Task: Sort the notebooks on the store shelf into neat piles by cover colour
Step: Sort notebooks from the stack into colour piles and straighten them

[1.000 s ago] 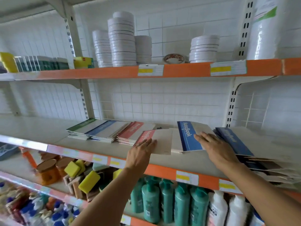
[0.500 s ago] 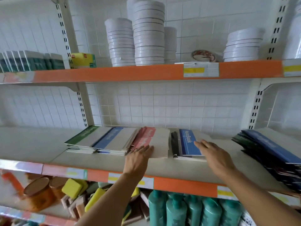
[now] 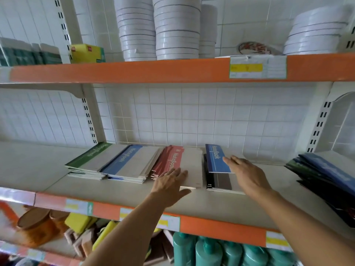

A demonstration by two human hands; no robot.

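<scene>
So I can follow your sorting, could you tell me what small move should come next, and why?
Probably slide the blue-topped pile under the right hand square: its top notebook sits askew over darker ones, while the left hand steadies the red pile.

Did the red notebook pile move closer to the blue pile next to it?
Yes. The red pile slid left and now lies against the blue-striped pile; left hand rests on it.

Head camera faces the notebook shelf [image 3: 115, 191] closely, angled slightly upward.

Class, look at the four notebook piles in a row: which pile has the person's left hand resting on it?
The red-topped pile, third from the left; the left hand lies flat on its front edge.
</scene>
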